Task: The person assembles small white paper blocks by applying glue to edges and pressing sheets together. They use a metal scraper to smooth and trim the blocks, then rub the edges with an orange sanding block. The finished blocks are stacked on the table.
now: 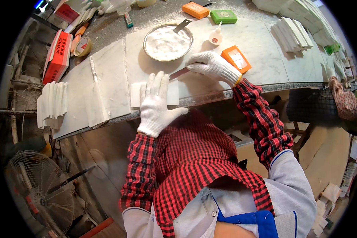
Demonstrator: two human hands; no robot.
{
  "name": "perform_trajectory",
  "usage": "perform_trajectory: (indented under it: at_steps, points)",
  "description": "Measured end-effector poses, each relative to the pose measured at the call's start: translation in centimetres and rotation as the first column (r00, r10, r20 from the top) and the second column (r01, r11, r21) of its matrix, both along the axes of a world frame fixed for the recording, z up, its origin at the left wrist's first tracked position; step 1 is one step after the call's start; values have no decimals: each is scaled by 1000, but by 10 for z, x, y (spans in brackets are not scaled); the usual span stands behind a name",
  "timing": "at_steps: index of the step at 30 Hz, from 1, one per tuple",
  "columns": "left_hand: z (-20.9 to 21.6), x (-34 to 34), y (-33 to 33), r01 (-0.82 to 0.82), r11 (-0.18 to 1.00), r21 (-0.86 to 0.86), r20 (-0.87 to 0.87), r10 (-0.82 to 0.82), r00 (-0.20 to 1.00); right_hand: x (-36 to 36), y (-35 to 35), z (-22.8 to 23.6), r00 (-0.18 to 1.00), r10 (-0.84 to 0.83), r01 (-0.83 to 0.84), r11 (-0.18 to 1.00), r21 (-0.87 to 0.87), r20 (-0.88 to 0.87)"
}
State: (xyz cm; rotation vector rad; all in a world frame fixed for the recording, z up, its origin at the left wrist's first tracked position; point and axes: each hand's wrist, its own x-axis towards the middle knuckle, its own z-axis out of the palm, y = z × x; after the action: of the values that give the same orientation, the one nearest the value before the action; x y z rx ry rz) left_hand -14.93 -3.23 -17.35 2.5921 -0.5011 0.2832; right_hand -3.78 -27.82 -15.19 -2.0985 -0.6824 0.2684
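Observation:
My left hand [156, 105], in a white knit glove, lies flat with fingers stretched on a white rectangular tile [173, 97] near the table's front edge. My right hand [213, 68], gloved too, is closed round a flat metal scraper [179, 73]. The scraper's blade points left to the tile's upper edge, close to my left fingertips; whether it touches the tile I cannot tell. Beyond my hands stands a round metal bowl [145, 47] of white paste [166, 44], with a second metal blade [182, 26] leaning in it. An orange box [237, 59] sits beside my right wrist.
A white nozzle bottle [216, 37] stands right of the bowl. Orange [195, 10] and green [223, 16] boxes lie farther back. White tiles stand in stacks at left [53, 101] and right [291, 35]. A red box [58, 55] is far left; a fan [41, 190] stands below.

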Motion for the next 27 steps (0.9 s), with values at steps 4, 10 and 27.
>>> perform_trajectory:
  at_steps: [4,10,27]
  points:
    - [2,9,23,44,997,-63,-69,-48,996,21,12,-7,990,142,-139,987,-87,24]
    - [2,17,33,105,994,-32,-6,-105,994,23,23,-4,986,158,-162,983,-83,-53]
    - [-11,19,35,129,991,45,32,-130,991,0,22,-17,984,53,-29,989,-144,170]
